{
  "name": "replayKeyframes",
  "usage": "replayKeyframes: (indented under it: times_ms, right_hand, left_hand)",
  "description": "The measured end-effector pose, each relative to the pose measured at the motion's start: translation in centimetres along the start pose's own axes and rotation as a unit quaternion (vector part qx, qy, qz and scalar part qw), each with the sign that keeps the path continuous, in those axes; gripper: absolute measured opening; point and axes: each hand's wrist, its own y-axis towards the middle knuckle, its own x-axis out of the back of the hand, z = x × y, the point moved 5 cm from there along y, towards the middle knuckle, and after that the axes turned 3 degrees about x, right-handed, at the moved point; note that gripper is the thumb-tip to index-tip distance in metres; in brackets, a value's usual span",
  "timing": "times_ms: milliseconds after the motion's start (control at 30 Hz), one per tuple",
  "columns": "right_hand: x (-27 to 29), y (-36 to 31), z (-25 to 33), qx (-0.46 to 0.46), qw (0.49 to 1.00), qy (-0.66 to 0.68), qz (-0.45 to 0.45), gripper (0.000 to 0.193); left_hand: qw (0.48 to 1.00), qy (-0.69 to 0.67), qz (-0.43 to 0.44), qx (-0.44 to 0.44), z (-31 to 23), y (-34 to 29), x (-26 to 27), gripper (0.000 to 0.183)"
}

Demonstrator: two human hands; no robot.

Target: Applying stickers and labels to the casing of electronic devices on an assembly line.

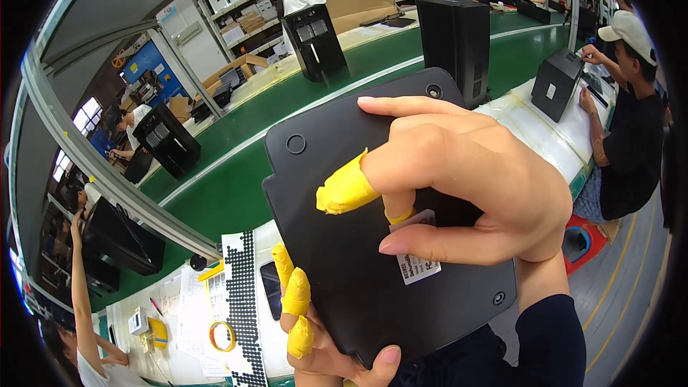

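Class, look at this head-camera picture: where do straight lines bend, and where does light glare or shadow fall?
Head view: the metal rail at left curves with the fisheye; corners go black; the window blows out white; the black panel and right hand are evenly lit and sharp, with soft shadow under the fingers.

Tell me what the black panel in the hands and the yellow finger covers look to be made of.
Black panel: probably moulded plastic, matte; its surface is finely textured, with rounded corners and round recessed holes.
Yellow finger covers: likely thin rubber or latex, smooth with a slight sheen; they cling and wrinkle around the fingertips of the right hand and left hand.
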Motion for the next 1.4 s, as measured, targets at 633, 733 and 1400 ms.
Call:
replayKeyframes:
  times_ms: [633,733,1400]
  right_hand:
    - [-0.4,0.1,0.2,0.015,0.998,-0.052,0.017,0.030]
    - [-0.5,0.0,0.2,0.022,0.998,-0.060,0.011,0.028]
    - [-1.4,-0.2,1.0,0.087,0.983,-0.160,-0.032,0.016]
  left_hand:
    - [0.981,0.026,0.065,-0.181,-1.2,1.3,-0.3,0.116]
    - [0.983,0.029,0.044,-0.174,-1.2,1.3,-0.2,0.116]
    - [0.972,-0.065,-0.052,-0.220,1.4,1.4,-0.4,0.114]
